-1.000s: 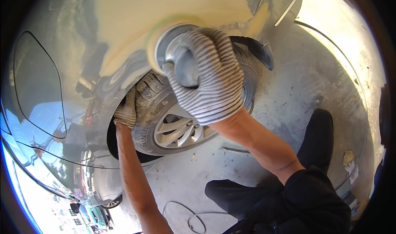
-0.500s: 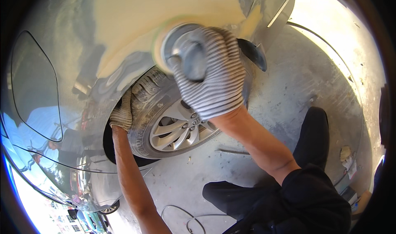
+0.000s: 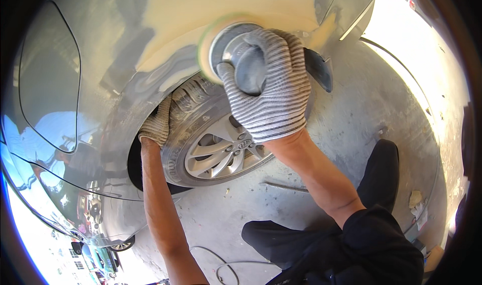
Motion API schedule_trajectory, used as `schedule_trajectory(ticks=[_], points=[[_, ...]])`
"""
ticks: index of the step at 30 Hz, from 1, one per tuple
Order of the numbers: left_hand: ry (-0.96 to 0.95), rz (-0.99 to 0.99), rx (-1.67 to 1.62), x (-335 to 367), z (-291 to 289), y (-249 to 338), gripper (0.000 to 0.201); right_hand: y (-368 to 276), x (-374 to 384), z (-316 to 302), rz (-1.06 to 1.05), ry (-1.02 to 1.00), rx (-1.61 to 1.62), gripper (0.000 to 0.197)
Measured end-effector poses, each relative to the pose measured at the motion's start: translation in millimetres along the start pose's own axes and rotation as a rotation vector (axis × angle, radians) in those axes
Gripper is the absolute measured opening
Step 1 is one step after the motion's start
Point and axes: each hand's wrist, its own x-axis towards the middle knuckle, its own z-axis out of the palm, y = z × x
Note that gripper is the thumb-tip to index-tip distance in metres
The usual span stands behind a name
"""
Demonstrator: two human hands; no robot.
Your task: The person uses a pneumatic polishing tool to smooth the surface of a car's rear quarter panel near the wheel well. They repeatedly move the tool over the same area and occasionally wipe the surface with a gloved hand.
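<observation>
My right hand (image 3: 278,101), in a grey striped knit glove, is wrapped round the dark, rounded body of a disc sander (image 3: 250,71). Its round pad lies against the car's body panel just above the wheel arch, at the lower edge of a beige filler patch (image 3: 175,21). Gloved too, my left hand (image 3: 156,127) reaches into the gap between the wheel arch and the tyre (image 3: 188,104); its fingers are hidden there. A silver alloy wheel (image 3: 208,159) shows between my forearms.
At the left is the car's fuel flap (image 3: 50,84). A dark curved piece (image 3: 319,70) juts out beyond my right hand. A hose (image 3: 396,69) runs over the floor at right, and a cable (image 3: 226,262) loops near my knees. A thin strip (image 3: 283,186) lies below the wheel.
The view has shifted slightly, so the car and both hands sit a little further right. The sander, blurred before, looks sharper and stays on nearly the same part of the panel.
</observation>
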Motion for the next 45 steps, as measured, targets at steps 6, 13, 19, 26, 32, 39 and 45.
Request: schedule_trajectory(ticks=[6, 13, 19, 26, 32, 39, 45], points=[[-0.065, -0.029, 0.010, -3.2, -5.6, 7.2, 0.048, -25.8, -8.8, 17.0, -0.098, -0.079, 0.013, 0.054], [0.081, 0.124, 0.172, 0.8, 6.8, -9.4, 0.060, -18.5, -11.5, 18.2, -0.124, -0.014, 0.007, 0.057], [-0.127, -0.009, 0.195, -1.6, -8.6, 8.1, 0.065, -26.1, -9.3, 22.2, -0.196, -0.046, 0.007, 0.062], [-0.108, 0.063, 0.267, 12.0, 18.6, -11.7, 0.064, -42.0, -12.6, 16.6, -0.170, -0.082, 0.038, 0.053], [-0.215, -0.068, 0.118, 14.2, 16.6, 3.2, 0.069, -40.1, -9.9, 14.9, -0.147, -0.104, -0.050, 0.050], [-0.080, 0.264, 0.772, 17.3, 37.5, -144.6, 0.063, -53.8, -35.9, 58.6, -0.350, -0.123, 0.015, 0.057], [-0.154, 0.068, 0.400, 0.9, -1.4, -21.7, 0.061, -55.5, -18.5, 25.2, -0.171, -0.142, 0.037, 0.057]])
